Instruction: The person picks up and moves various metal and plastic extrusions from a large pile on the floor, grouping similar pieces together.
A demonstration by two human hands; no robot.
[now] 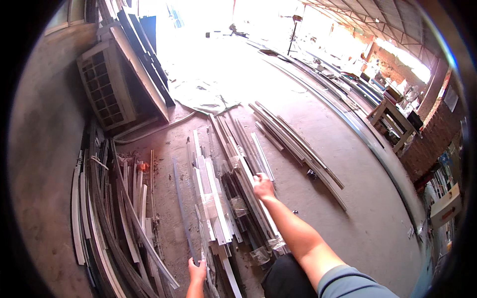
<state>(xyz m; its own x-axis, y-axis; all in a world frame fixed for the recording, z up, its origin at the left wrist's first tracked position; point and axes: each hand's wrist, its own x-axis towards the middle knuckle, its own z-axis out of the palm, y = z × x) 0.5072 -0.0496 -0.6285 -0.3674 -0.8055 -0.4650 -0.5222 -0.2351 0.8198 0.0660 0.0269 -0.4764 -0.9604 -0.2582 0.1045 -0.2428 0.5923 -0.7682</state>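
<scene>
My left hand [197, 270], low in the view, is closed on the near end of a long, thin grey metal strip [183, 206], which stretches away over the floor. Farther off and to the right, my right hand [263, 186] has its fingers curled at the edge of a long pale metal profile [247, 175] in a bundle. Dark profiles [239, 204] lie alongside, wrapped with clear tape. Between my hands rests another bundle of white profiles [209, 191], also taped around its middle.
More long profiles [89, 213] are piled along the left wall, near a leaning framed panel [104, 82]. A separate group of bars [298, 146] lies to the right. Long lengths [348, 116] line the far right, beside a wooden stand [392, 121]. My dark-clad knee [285, 278] is close by.
</scene>
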